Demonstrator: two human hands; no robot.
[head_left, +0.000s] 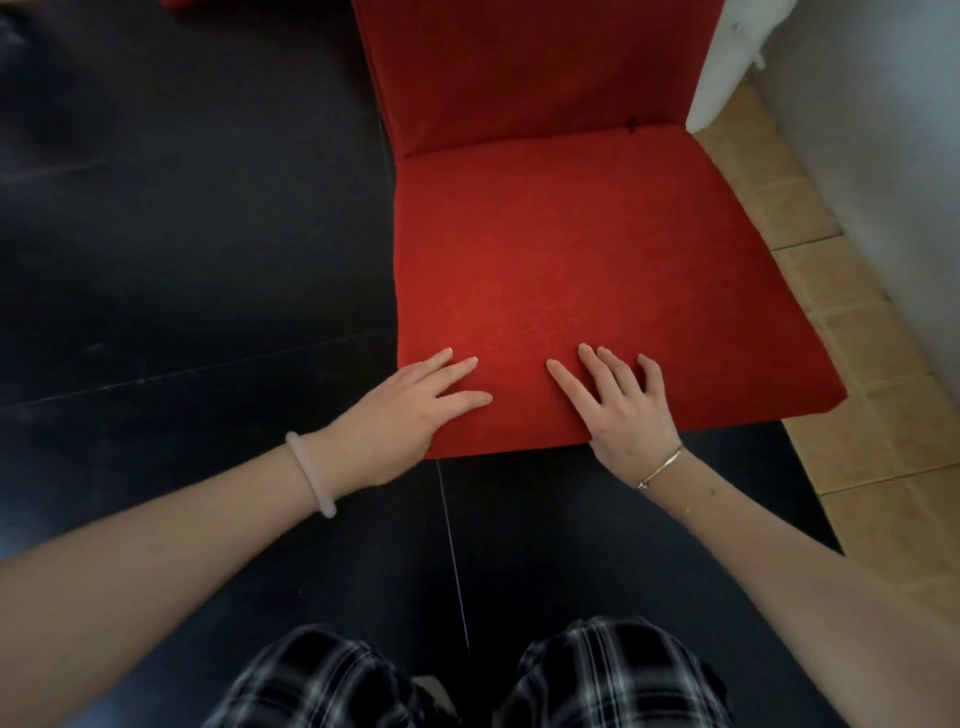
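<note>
- Pressing down on the red cushion (597, 270) with both hands, palms low near its front edge.
- With the left hand (410, 410): fingers straight and a little apart, laid over the cushion's near left corner, heel of the palm reaching off the fabric above the black surface (182, 234).
- With the right hand (621, 410): fingers straight and spread wide, resting flat on the fabric just inside the near edge.
- Gripping nothing with either; both relaxed and flat, kept apart with a strip of bare red fabric between them.
- Lying flat on the black surface, right edge running alongside the tiled floor (857, 426), far edge butted against a second red cushion (519, 73) standing upright behind it.
- Wearing a pale bangle (310, 475) on the left wrist and a thin metal bracelet (662, 465) on the right.
- Dressed in plaid trousers (322, 680), seen at the bottom of the view, close to the cushion's near edge.
- Bounded on the right, past the tiles, by a pale wall (883, 130).
</note>
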